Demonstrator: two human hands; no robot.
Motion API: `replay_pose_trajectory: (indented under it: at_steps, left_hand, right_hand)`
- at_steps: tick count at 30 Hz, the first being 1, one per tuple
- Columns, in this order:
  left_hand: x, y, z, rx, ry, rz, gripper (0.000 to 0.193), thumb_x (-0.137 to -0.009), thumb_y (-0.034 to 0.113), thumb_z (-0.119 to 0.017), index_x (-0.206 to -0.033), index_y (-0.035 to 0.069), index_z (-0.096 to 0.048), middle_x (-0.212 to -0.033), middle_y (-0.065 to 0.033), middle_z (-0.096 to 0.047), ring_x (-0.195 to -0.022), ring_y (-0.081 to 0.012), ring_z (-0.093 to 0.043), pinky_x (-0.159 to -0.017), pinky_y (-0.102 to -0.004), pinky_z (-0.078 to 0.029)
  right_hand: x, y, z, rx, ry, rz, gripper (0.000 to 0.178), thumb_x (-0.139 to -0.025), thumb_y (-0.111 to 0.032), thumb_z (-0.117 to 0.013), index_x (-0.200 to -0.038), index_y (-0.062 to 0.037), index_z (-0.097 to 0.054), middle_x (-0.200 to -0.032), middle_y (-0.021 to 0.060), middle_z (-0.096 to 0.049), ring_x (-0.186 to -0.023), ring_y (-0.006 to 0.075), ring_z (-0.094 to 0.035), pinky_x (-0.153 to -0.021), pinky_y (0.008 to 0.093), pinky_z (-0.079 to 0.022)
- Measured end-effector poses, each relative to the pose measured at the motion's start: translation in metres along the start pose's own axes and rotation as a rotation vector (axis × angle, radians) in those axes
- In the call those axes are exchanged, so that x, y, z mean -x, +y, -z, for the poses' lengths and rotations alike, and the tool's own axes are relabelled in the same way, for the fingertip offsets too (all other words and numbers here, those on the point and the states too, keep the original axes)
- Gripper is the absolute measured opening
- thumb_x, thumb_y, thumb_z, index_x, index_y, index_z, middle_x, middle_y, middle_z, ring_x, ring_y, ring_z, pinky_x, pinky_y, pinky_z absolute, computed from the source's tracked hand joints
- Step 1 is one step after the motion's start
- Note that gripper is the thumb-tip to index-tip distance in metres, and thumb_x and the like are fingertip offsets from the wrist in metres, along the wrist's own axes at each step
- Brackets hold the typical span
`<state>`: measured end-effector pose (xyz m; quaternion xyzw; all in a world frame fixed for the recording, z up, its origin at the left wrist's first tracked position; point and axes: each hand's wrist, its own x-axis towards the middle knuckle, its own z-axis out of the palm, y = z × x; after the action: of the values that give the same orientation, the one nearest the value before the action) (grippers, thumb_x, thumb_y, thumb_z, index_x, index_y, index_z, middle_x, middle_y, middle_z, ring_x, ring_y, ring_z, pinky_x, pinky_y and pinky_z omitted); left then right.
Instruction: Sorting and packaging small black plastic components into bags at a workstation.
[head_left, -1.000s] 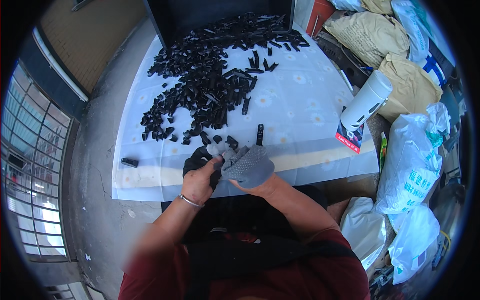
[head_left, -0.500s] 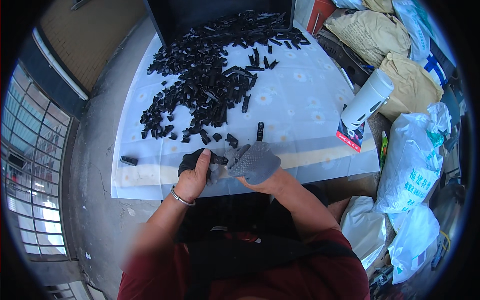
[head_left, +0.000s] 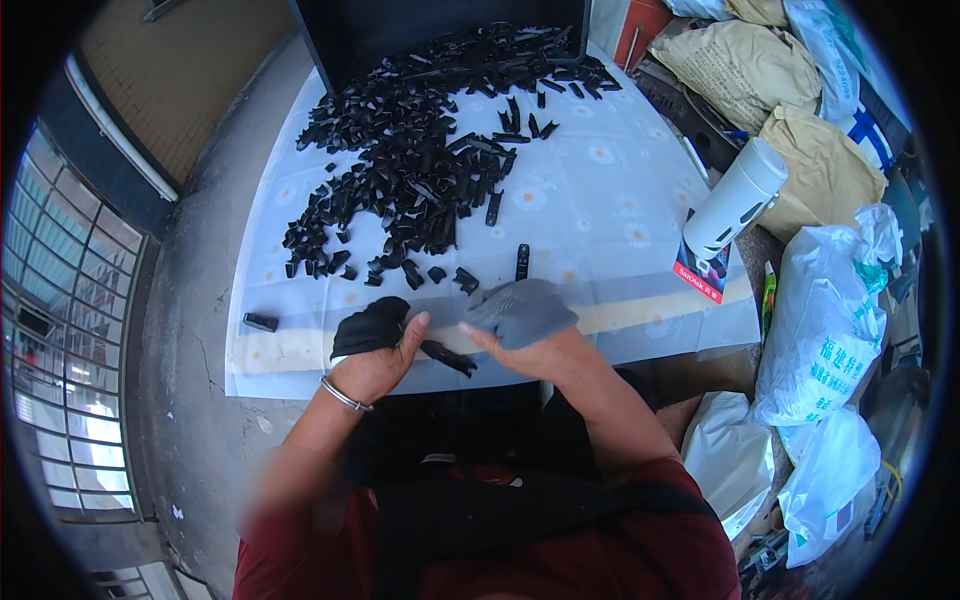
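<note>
I see the left hand with fingers curled shut on a black wad while the right hand pinches a grey cloth, a black strip bridging them just above the desk edge, likely close for control.
</note>
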<state>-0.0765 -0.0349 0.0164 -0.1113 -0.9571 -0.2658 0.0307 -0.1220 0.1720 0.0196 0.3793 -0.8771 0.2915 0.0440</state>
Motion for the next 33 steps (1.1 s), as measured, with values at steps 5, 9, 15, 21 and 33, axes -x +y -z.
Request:
replay_pose_trajectory:
  at_steps: [5, 9, 15, 21, 33]
  left_hand:
    - [-0.037, -0.007, -0.013, -0.301, 0.323, 0.020, 0.025, -0.078, 0.029, -0.058, -0.092, 0.009, -0.060, -0.083, -0.0115, -0.061, -0.072, -0.0280, -0.060, -0.063, -0.0360, -0.048]
    - [-0.047, -0.030, -0.032, -0.401, 0.353, -0.022, 0.023, -0.076, 0.020, -0.057, -0.096, 0.006, -0.058, -0.082, -0.0127, -0.060, -0.075, -0.0283, -0.059, -0.065, -0.0367, -0.047]
    - [-0.037, -0.028, -0.017, -0.126, 0.443, 0.026, 0.020, -0.076, 0.013, -0.058, -0.095, 0.007, -0.060, -0.087, -0.0134, -0.062, -0.075, -0.0278, -0.060, -0.067, -0.0348, -0.048]
    - [-0.032, -0.024, -0.018, 0.014, 0.477, -0.117, 0.029, -0.074, 0.009, -0.061, -0.102, 0.005, -0.057, -0.087, -0.0136, -0.063, -0.073, -0.0281, -0.061, -0.067, -0.0338, -0.049]
    - [-0.003, 0.016, -0.020, 0.065, 0.489, -0.320, 0.036, -0.077, 0.010, -0.059, -0.111, 0.001, -0.049, -0.076, -0.0114, -0.062, -0.066, -0.0228, -0.061, -0.060, -0.0305, -0.047]
  right_hand:
    - [-0.006, 0.033, 0.002, 0.354, 0.130, -0.237, 0.021, -0.079, -0.024, -0.055, -0.084, -0.0047, -0.062, -0.088, 0.0128, -0.060, -0.083, 0.0307, -0.055, -0.074, 0.0416, -0.044]
    - [-0.006, 0.046, -0.018, 0.338, 0.287, -0.171, 0.017, -0.077, -0.017, -0.054, -0.085, -0.0042, -0.062, -0.089, 0.0138, -0.060, -0.085, 0.0312, -0.055, -0.075, 0.0418, -0.044]
    - [-0.003, 0.032, -0.009, 0.114, 0.376, 0.006, 0.014, -0.072, -0.009, -0.051, -0.082, -0.0021, -0.059, -0.078, 0.0142, -0.060, -0.077, 0.0333, -0.055, -0.071, 0.0417, -0.044]
    - [-0.011, 0.007, -0.024, -0.129, 0.213, -0.031, 0.017, -0.075, -0.014, -0.056, -0.083, 0.0001, -0.057, -0.077, 0.0150, -0.058, -0.074, 0.0328, -0.055, -0.066, 0.0399, -0.044]
    - [-0.011, -0.001, -0.036, -0.282, 0.298, 0.000, 0.016, -0.075, -0.018, -0.059, -0.082, -0.0027, -0.058, -0.079, 0.0136, -0.060, -0.072, 0.0327, -0.056, -0.063, 0.0403, -0.044]
